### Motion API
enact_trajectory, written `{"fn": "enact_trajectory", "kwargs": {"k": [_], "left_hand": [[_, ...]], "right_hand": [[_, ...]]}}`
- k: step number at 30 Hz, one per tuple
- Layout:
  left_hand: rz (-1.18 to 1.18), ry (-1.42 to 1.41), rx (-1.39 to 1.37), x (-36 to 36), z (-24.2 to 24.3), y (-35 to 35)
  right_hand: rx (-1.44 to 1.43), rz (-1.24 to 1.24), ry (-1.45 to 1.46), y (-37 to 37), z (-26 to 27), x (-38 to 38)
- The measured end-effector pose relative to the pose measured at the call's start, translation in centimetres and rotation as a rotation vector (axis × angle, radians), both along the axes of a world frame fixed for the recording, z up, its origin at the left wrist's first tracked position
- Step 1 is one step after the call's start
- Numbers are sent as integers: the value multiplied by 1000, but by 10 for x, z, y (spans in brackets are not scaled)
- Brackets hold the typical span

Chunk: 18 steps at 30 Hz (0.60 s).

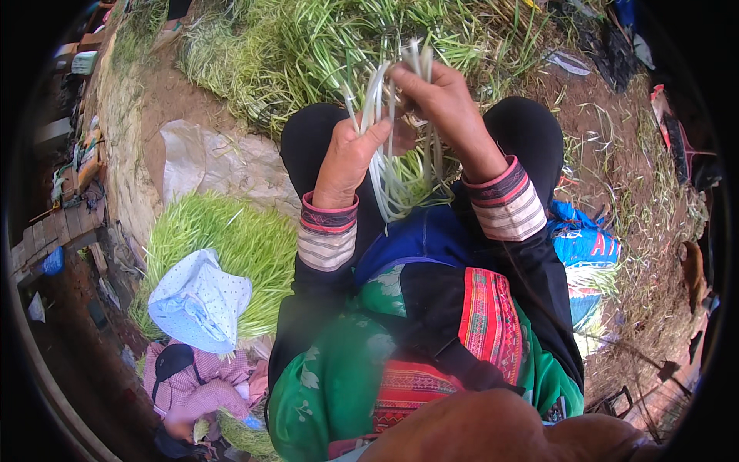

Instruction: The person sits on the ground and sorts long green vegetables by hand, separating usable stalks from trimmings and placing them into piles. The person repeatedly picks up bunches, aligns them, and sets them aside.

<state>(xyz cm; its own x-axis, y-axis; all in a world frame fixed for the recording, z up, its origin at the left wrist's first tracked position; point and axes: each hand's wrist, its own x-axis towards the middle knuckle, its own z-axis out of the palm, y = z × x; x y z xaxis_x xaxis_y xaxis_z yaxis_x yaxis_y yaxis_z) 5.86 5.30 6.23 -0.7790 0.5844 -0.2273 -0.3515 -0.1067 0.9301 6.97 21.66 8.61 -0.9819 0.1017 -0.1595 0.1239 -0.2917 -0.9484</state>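
Note:
My left hand (pixel 353 147) grips a few long, pale leafy stalks (pixel 375 167) near their white ends, above my lap. Close by on the right, my right hand (pixel 441 95) pinches more of these stalks, with white tips (pixel 417 55) standing up past its fingers. Slightly blurred, that hand hides part of the bunch. The greener ends of the stalks hang down between my knees, against the blue cloth (pixel 427 234) on my lap. Beyond both hands lies a large heap of long green leaves and stalks (pixel 271 69) on the ground.
Left of me, a plastic sheet (pixel 225 159) lies near a dense pile of light green stalks (pixel 225 225). A person in a light blue hat (pixel 199 300) sits lower left. A blue printed sack (pixel 583 237) with pale stalks lies to my right. Scraps litter the bare soil (pixel 635 231).

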Motion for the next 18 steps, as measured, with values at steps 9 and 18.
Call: {"fn": "enact_trajectory", "kwargs": {"k": [9, 18], "left_hand": [[-32, 26, 16, -5, -7, -5], [92, 29, -57, -2, -11, -2]], "right_hand": [[48, 192, -36, 1, -5, 5], [-80, 3, 50, -1, -8, 3]]}}
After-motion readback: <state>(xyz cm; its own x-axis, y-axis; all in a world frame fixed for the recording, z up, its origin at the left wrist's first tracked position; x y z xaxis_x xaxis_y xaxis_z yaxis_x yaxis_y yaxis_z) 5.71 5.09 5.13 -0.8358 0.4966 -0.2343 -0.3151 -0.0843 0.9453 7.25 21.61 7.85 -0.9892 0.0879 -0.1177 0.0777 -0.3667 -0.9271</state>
